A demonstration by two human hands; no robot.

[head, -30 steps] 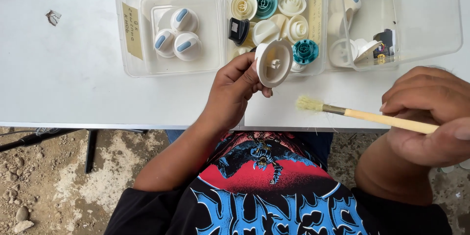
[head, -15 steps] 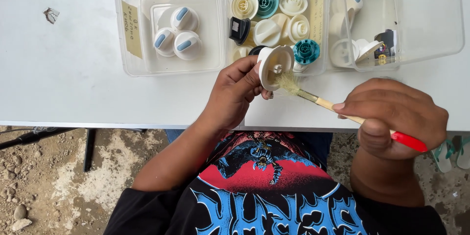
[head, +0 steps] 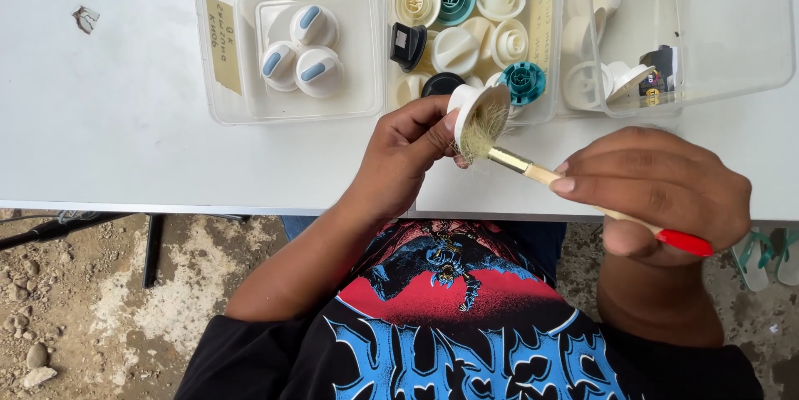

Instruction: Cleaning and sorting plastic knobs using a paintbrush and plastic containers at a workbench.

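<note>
We see the left hand (head: pixel 408 159) curled around a white knob (head: pixel 474 109), fingers closed on its rim and thumb pressed to its edge, holding it tilted just above the table (head: pixel 125 150), right in front of the middle bin (head: pixel 399 109). The right hand (head: pixel 657 192) has its grip closed on a brush (head: pixel 583 196), pinching the pale wooden handle, the red tip poking out past the palm. The bristles are splayed against the knob's open face, touching it.

Behind the hands we count three clear bins side by side. The left bin (head: pixel 208 75) holds white knobs with blue marks (head: pixel 301 50) sitting in an inner tray, a yellowish label on its wall. The middle one is crowded: cream, white and teal knobs (head: pixel 523 82), plus a black one (head: pixel 408 44). The right bin (head: pixel 749 50) holds a few white parts and a small dark piece. Below the table edge we see a black printed shirt (head: pixel 458 325) and bare ground (head: pixel 83 317).
</note>
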